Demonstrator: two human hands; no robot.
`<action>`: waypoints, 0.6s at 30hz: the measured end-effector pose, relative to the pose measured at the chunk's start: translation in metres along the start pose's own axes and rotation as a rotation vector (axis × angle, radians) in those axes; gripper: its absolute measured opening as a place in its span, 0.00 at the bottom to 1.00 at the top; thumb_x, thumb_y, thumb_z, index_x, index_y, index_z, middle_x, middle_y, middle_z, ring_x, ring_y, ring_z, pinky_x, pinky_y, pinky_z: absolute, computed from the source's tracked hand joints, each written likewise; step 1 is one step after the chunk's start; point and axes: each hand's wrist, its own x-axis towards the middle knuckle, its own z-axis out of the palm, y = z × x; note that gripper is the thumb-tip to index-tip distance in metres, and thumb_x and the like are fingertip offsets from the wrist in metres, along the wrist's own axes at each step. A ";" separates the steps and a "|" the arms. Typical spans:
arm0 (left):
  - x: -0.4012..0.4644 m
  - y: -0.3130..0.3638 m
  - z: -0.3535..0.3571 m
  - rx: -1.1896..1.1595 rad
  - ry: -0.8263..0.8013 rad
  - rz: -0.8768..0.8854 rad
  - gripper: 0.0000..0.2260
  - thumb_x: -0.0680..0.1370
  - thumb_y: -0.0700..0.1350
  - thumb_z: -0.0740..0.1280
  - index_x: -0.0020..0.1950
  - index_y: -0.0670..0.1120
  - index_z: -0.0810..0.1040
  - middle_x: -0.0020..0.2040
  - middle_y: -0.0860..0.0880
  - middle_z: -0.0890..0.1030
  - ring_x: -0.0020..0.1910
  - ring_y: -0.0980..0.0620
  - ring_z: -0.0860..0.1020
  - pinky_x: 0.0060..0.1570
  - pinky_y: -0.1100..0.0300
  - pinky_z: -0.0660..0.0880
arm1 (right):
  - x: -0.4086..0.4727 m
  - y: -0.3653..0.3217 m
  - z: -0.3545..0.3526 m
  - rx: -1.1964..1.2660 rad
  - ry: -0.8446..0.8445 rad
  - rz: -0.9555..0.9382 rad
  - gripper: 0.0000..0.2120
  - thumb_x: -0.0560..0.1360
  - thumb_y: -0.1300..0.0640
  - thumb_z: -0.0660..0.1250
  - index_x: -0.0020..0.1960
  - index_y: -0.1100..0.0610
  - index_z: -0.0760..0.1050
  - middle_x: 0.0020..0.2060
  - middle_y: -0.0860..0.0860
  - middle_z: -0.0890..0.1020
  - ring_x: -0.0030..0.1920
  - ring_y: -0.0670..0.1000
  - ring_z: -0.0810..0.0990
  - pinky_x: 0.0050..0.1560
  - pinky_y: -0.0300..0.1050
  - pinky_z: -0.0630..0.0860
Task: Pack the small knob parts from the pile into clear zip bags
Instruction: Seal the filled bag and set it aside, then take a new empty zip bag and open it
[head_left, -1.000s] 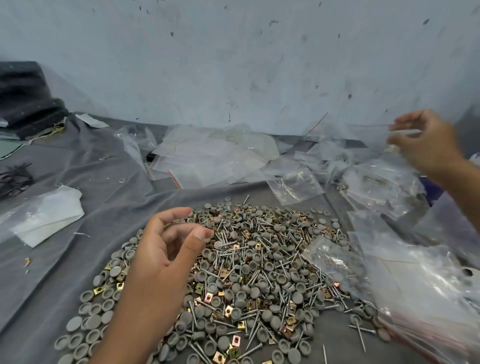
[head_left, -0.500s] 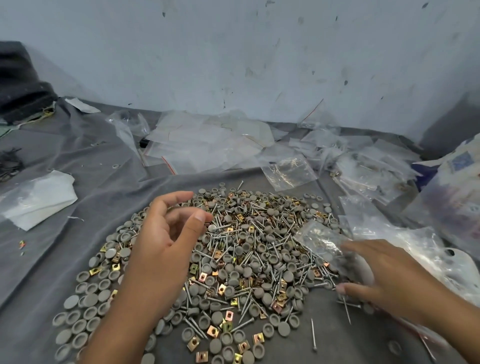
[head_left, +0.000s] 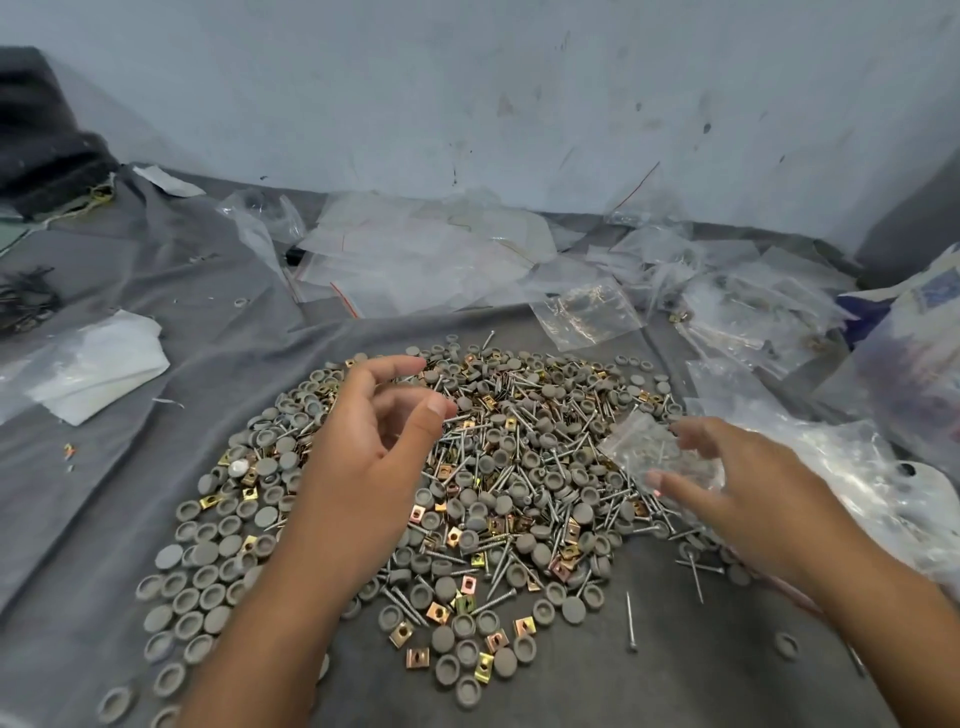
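A wide pile of small parts (head_left: 498, 467) covers the grey cloth: grey round knob caps, brass square clips and thin screws. My left hand (head_left: 363, 457) hovers over the pile's left half, fingers curled and apart, nothing visibly held. My right hand (head_left: 748, 493) rests at the pile's right edge with its fingers around a small clear zip bag (head_left: 649, 452) that lies on the parts. More clear zip bags (head_left: 431, 260) lie in a heap behind the pile.
Filled and empty bags (head_left: 753, 306) are scattered at the back right, and a large plastic bag (head_left: 883, 483) lies at the right. White folded plastic (head_left: 88, 374) sits on the left. The wall (head_left: 467, 104) rises close behind. Loose screws (head_left: 630, 621) lie in front.
My right hand came down from the back right to the pile's right edge and took hold of the small clear bag. My left hand has stayed over the pile.
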 end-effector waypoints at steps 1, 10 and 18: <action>0.000 0.000 0.001 0.000 -0.003 0.003 0.14 0.77 0.63 0.65 0.61 0.62 0.71 0.51 0.61 0.84 0.51 0.57 0.81 0.53 0.54 0.74 | 0.002 -0.007 0.005 -0.028 -0.058 0.014 0.33 0.70 0.26 0.64 0.70 0.40 0.68 0.61 0.41 0.78 0.59 0.48 0.77 0.54 0.48 0.77; 0.003 -0.003 0.001 -0.037 -0.021 -0.063 0.12 0.77 0.66 0.65 0.57 0.65 0.74 0.50 0.60 0.84 0.49 0.59 0.82 0.52 0.51 0.77 | 0.001 -0.031 -0.008 0.281 0.410 -0.097 0.04 0.76 0.52 0.73 0.51 0.47 0.82 0.40 0.38 0.79 0.42 0.37 0.77 0.41 0.36 0.70; -0.002 0.011 0.007 -0.336 -0.176 -0.183 0.22 0.71 0.69 0.66 0.52 0.54 0.84 0.50 0.51 0.86 0.44 0.54 0.82 0.43 0.58 0.74 | -0.008 -0.137 0.007 0.564 0.427 -0.568 0.01 0.79 0.55 0.71 0.50 0.52 0.81 0.44 0.40 0.82 0.46 0.36 0.78 0.48 0.28 0.71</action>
